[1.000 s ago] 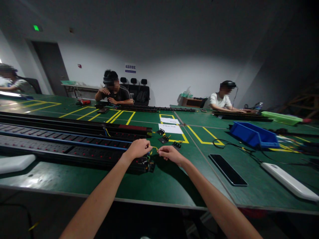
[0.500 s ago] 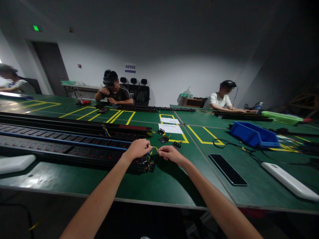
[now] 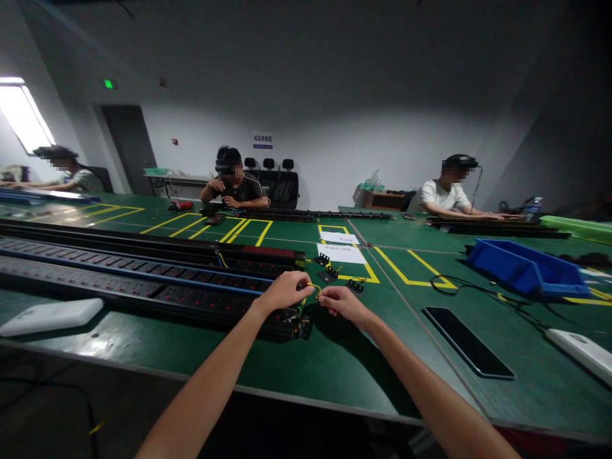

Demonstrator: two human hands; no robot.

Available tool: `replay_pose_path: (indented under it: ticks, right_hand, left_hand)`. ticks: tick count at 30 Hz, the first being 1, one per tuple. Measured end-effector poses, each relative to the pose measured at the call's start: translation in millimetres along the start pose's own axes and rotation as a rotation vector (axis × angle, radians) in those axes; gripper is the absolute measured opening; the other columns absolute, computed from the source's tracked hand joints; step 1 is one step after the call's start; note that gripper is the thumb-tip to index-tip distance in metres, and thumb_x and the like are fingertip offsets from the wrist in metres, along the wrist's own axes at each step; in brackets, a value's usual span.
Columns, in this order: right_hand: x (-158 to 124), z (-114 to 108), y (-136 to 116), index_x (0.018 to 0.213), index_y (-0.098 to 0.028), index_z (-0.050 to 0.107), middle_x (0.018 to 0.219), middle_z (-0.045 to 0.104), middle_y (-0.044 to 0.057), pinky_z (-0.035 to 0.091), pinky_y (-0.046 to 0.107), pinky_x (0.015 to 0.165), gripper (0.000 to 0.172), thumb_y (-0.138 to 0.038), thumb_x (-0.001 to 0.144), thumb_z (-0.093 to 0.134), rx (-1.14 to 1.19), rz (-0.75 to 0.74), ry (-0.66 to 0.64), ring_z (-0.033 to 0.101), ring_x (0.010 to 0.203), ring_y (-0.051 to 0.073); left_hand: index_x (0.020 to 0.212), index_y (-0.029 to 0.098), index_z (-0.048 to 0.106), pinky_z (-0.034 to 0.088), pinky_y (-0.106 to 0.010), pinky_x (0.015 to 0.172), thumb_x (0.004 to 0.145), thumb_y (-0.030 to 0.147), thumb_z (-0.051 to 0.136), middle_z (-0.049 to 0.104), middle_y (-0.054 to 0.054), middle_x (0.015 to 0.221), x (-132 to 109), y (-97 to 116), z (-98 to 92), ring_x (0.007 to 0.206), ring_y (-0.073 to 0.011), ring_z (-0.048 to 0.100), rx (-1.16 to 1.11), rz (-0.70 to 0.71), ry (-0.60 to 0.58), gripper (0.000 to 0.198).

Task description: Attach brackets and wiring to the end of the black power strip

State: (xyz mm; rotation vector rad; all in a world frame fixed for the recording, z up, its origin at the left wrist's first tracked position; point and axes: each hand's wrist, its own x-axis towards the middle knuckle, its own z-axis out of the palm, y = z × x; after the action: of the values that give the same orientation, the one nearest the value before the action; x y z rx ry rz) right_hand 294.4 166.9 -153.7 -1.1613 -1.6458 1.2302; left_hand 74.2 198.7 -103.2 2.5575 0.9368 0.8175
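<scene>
A long black power strip [image 3: 143,290] with red switches lies across the green table [image 3: 310,370], its open end with coloured wires [image 3: 299,319] just under my hands. My left hand [image 3: 285,291] is closed in a pinch on a short yellow wire [image 3: 313,287] above that end. My right hand [image 3: 340,299] pinches the same wire from the right side. The two hands sit close together, almost touching.
More long black strips [image 3: 119,245] lie behind the first. Small black brackets [image 3: 327,274] and white papers [image 3: 340,253] sit beyond my hands. A dark phone [image 3: 466,341], a blue bin [image 3: 523,268], a black cable [image 3: 459,285] and white bars [image 3: 50,315] lie around. Three other people sit at the far side.
My head has turned a little left and up, so the scene has shifted right and down. My hands have stayed on the yellow wire and drawn slightly closer together.
</scene>
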Motion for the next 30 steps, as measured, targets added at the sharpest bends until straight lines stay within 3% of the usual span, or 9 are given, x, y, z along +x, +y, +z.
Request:
replay_pose_path:
  ticks: [4,11,26,30]
  right_hand:
    - [-1.8,1.2,-5.3,0.081,-0.016,0.065,0.065,0.055,-0.003,0.037,0.022,0.049,0.044,-0.058,0.072,0.075,0.009,-0.041,0.051,0.048,0.053,0.009]
    - [-0.9,2.1,-8.3,0.080,-0.015,0.066,0.063,0.054,-0.003,0.034,0.022,0.048,0.047,-0.060,0.071,0.076,0.047,-0.066,0.104,0.045,0.050,0.008]
    - [-3.4,5.5,-6.4,0.083,-0.014,0.069,0.071,0.064,0.001,0.036,0.023,0.051,0.049,-0.059,0.066,0.081,0.062,-0.023,0.067,0.047,0.053,0.008]
    - [-3.8,5.7,-6.6,0.087,-0.015,0.067,0.075,0.067,0.002,0.037,0.023,0.051,0.050,-0.060,0.068,0.080,0.101,-0.007,0.062,0.049,0.052,0.008]
  left_hand:
    - [0.097,0.018,0.072,0.047,-0.025,0.073,0.089,0.037,0.061,0.074,-0.003,0.089,4.4,3.6,4.0,0.079,-0.0163,0.066,-0.192,0.005,-0.085,0.024]
    - [0.097,0.018,0.073,0.049,-0.025,0.075,0.082,0.034,0.071,0.075,-0.004,0.090,6.4,1.8,7.2,0.080,-0.0160,0.067,-0.280,0.024,-0.111,0.022]
    - [0.088,0.015,0.074,0.047,-0.022,0.066,0.080,0.048,0.074,0.075,-0.004,0.079,2.8,0.4,6.1,0.076,-0.0165,0.068,-0.302,-0.019,-0.114,0.033]
    - [0.085,0.016,0.073,0.045,-0.022,0.066,0.083,0.042,0.071,0.073,-0.003,0.079,0.9,2.1,4.3,0.074,-0.0148,0.065,-0.234,0.009,-0.070,0.026]
